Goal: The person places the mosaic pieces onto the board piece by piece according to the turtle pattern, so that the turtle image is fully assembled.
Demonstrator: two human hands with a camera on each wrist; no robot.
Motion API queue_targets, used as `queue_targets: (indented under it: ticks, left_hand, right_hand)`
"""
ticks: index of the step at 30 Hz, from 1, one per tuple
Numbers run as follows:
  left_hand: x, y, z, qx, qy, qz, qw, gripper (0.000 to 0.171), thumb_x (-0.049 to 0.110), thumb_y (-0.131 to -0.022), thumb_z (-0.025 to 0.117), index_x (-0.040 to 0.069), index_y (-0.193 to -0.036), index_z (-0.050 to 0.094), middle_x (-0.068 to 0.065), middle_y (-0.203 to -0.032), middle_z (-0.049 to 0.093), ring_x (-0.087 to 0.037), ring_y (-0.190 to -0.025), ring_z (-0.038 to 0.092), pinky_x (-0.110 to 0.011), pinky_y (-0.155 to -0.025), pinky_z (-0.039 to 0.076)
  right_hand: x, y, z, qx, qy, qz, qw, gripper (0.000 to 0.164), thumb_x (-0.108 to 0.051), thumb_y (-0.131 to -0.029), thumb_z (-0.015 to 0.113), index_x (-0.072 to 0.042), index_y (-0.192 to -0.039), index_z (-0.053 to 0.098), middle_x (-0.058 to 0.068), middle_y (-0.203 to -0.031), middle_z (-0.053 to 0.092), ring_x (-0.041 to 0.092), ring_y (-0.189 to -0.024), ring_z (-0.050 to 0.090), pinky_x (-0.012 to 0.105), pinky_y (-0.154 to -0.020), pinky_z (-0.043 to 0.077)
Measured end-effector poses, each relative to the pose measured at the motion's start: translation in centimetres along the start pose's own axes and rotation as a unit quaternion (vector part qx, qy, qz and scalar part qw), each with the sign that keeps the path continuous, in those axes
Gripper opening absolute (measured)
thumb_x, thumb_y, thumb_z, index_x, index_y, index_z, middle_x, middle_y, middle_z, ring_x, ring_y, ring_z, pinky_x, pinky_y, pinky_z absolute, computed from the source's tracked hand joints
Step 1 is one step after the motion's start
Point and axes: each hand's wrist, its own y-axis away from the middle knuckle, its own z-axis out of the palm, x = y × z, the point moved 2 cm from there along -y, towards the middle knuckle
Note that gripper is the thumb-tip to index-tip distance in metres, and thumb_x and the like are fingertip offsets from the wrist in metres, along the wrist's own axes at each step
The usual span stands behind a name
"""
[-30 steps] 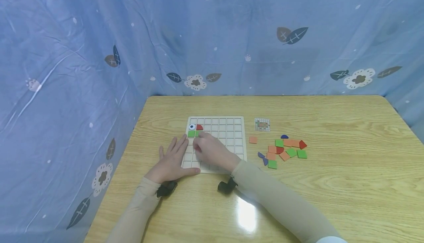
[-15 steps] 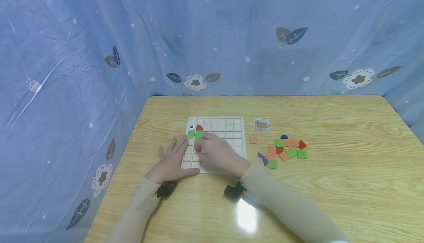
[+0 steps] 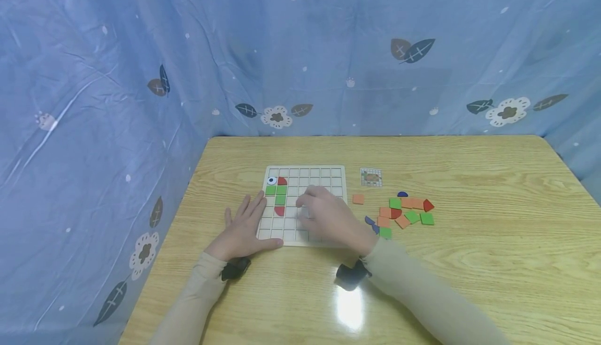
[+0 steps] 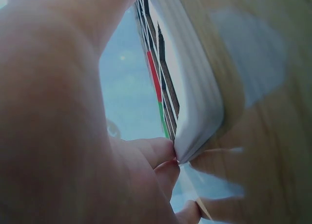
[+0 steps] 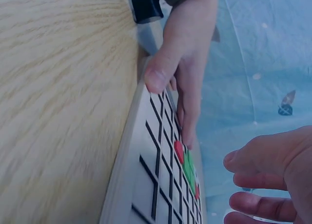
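Observation:
A white grid board (image 3: 321,173) lies on the table. Along its left side rests my left hand (image 3: 240,234), fingers spread at the edge and thumb at the front corner; the left wrist view shows fingertips against the board's edge. My right hand (image 3: 331,217) hovers over the board's middle, fingers loosely bent and holding nothing, as the right wrist view shows. In the grid's left columns sit a round eye tile (image 3: 272,180), a red quarter-circle tile (image 3: 282,181), three green square tiles (image 3: 280,200) and a second red quarter-circle tile (image 3: 279,211) below them.
Right of the board lie a small printed pattern card (image 3: 371,177) and a lone orange square tile (image 3: 358,199). Farther right is a loose cluster of orange, red, blue and green tiles (image 3: 411,216). A blue patterned curtain (image 3: 328,73) hangs behind the wooden table (image 3: 493,204).
My right hand has let go of the lower red quarter-circle tile, now in the grid under the green tiles, and has moved right. My left hand has stayed in place.

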Motion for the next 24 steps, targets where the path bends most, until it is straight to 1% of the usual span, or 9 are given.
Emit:
queue_targets:
  ticks: [3,6,8,13,15,18,21,24]
  left_hand:
    - [0.0,0.0,0.0,0.001,0.001,0.0,1.0,0.123,0.078,-0.081,0.07,0.006,-0.167,0.019,-0.007,-0.177,0.008,-0.044,-0.161,0.004,-0.084,-0.114,0.002]
    - [-0.1,0.0,0.0,0.001,0.001,-0.001,1.0,0.123,0.078,-0.081,0.07,0.006,-0.167,0.019,-0.006,-0.177,0.007,-0.044,-0.162,0.004,-0.084,-0.114,0.001]
    - [-0.1,0.0,0.0,0.002,0.001,-0.001,1.0,0.123,0.077,-0.081,0.07,0.006,-0.167,0.019,-0.006,-0.177,0.008,-0.044,-0.161,0.004,-0.084,-0.114,0.001]
    - [-0.1,0.0,0.0,0.004,0.004,0.001,1.0,0.123,0.077,-0.081,0.07,0.006,-0.167,0.019,-0.007,-0.177,0.008,-0.044,-0.161,0.004,-0.084,-0.114,0.0]
    - [-0.1,0.0,0.0,0.004,0.007,0.003,1.0,0.123,0.076,-0.081,0.071,0.006,-0.167,0.019,-0.007,-0.177,0.008,-0.044,-0.161,0.004,-0.084,-0.114,0.0]
    - [-0.1,0.1,0.0,0.005,0.008,0.004,0.9999,0.123,0.076,-0.081,0.071,0.005,-0.167,0.019,-0.007,-0.177,0.008,-0.045,-0.161,0.004,-0.084,-0.114,0.0]
    - [-0.1,0.1,0.0,0.005,0.006,0.004,1.0,0.123,0.076,-0.081,0.071,0.005,-0.167,0.019,-0.007,-0.177,0.008,-0.045,-0.161,0.004,-0.084,-0.114,0.0]
    - [-0.1,0.1,0.0,0.004,0.005,0.003,1.0,0.123,0.076,-0.081,0.071,0.005,-0.167,0.019,-0.007,-0.177,0.008,-0.045,-0.161,0.004,-0.084,-0.114,0.001]
  right_hand:
    - [0.7,0.5,-0.5,0.011,-0.004,-0.004,1.0,0.02,-0.02,-0.094,0.074,-0.013,-0.112,0.078,0.0,-0.108,0.067,0.019,-0.104,0.062,0.035,-0.088,0.059]
    - [1.5,0.9,-1.0,0.02,-0.005,-0.01,1.0,0.019,-0.015,-0.092,0.075,-0.009,-0.11,0.077,0.003,-0.107,0.068,0.023,-0.106,0.063,0.037,-0.09,0.059]
    - [2.1,1.1,-1.3,0.024,0.001,-0.004,1.0,0.018,-0.014,-0.091,0.074,-0.008,-0.108,0.078,0.003,-0.108,0.068,0.023,-0.107,0.063,0.037,-0.087,0.059]
    - [3.4,1.7,-2.1,0.038,0.022,0.005,0.999,0.019,-0.012,-0.086,0.074,-0.008,-0.104,0.078,0.004,-0.107,0.069,0.023,-0.099,0.064,0.035,-0.073,0.058]
    - [4.0,1.9,-2.5,0.039,0.027,0.01,0.999,0.02,-0.01,-0.085,0.074,-0.007,-0.105,0.077,0.006,-0.107,0.069,0.023,-0.096,0.065,0.034,-0.071,0.057]
    - [4.8,2.1,-3.0,0.024,0.03,0.033,0.999,0.022,-0.012,-0.088,0.075,-0.006,-0.109,0.076,0.008,-0.112,0.068,0.023,-0.094,0.064,0.033,-0.067,0.056]
    - [5.7,2.2,-3.7,0.002,0.038,0.06,0.997,0.026,-0.015,-0.091,0.075,-0.005,-0.114,0.074,0.012,-0.119,0.067,0.023,-0.087,0.064,0.031,-0.062,0.054]
    - [6.6,2.3,-4.1,-0.016,0.045,0.082,0.996,0.03,-0.015,-0.091,0.075,-0.003,-0.119,0.073,0.016,-0.121,0.065,0.025,-0.087,0.062,0.03,-0.058,0.05]
